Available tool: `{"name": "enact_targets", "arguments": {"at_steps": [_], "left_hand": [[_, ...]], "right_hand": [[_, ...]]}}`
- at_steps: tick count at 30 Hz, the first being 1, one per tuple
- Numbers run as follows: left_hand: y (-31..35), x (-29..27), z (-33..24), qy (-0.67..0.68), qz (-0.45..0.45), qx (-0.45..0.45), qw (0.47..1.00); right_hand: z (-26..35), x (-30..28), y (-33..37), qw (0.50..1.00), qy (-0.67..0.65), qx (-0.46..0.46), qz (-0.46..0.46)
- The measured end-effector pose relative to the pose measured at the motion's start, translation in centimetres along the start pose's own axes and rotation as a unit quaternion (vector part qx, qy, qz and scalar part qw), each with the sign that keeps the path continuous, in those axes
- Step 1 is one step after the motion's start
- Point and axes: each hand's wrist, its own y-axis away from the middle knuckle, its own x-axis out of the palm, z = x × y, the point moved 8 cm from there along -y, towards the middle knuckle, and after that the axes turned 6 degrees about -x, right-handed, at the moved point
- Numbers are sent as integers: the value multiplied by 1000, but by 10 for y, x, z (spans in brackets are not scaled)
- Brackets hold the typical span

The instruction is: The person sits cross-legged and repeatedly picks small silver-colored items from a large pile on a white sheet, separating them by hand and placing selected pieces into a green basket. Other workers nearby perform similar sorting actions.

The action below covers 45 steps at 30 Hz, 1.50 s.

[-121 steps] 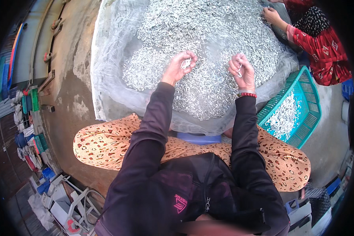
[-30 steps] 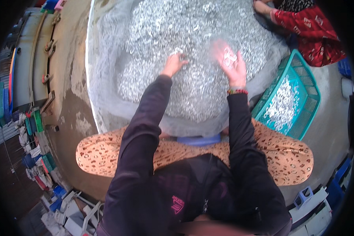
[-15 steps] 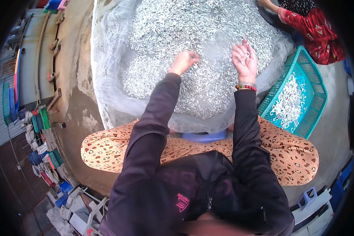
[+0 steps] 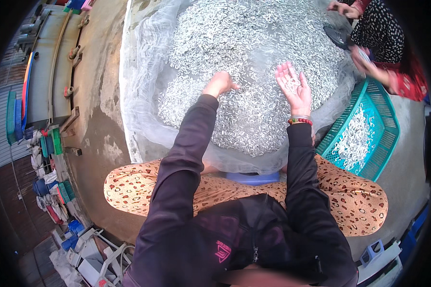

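A broad pile of small, curled silvery fish (image 4: 249, 136) spreads on a pale sheet in front of me. My left hand (image 4: 220, 83) reaches over its middle, fingertips bunched down toward the fish; what they pinch, if anything, is too small to make out. To the right, my right hand (image 4: 298, 93) hovers palm up above the pile, fingers stretched out. A few whitish curled fish (image 4: 292, 85) lie in its palm. Beside my right knee stands a tilted teal mesh basket (image 4: 390, 125), with a heap of whiter curled fish (image 4: 353, 141) inside.
Thin white netting (image 4: 141, 103) is bunched around the pile. At the upper right, another person's hand (image 4: 366, 62) is near the basket, beside a dark round container (image 4: 336, 37). Something blue (image 4: 254, 178) sits before my crossed legs. Crates (image 4: 56, 141) and pipes line the left side.
My right hand has turned from curled fingers to a flat palm with the fish on it. My left hand stays over the pile. The other person's hands have come farther into view.
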Motion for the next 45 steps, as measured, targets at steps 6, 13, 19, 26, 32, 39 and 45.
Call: {"name": "enact_targets", "arguments": {"at_steps": [6,13,19,26,32,39,45], "left_hand": [[50,-67,-97,17,0,158,987],[82,-89,-138,120,-155,284,938],[-18,-18,-14,63,-96,56,992],[-55,88,33,100,-233,91,963],[-74,75,35,94,-136,35,986],[-52,29,4,308,17,48,950],[69,-38,-159,478,-9,292,829]], "right_hand": [[-53,-3,6,986,137,84,-43],[-47,-7,0,990,131,39,-40],[103,60,54,942,310,-125,21],[296,79,225,554,657,-395,-324],[320,36,266,52,744,-282,-604],[422,231,260,-231,849,42,-474],[438,311,338,-2,942,-208,-264]]}}
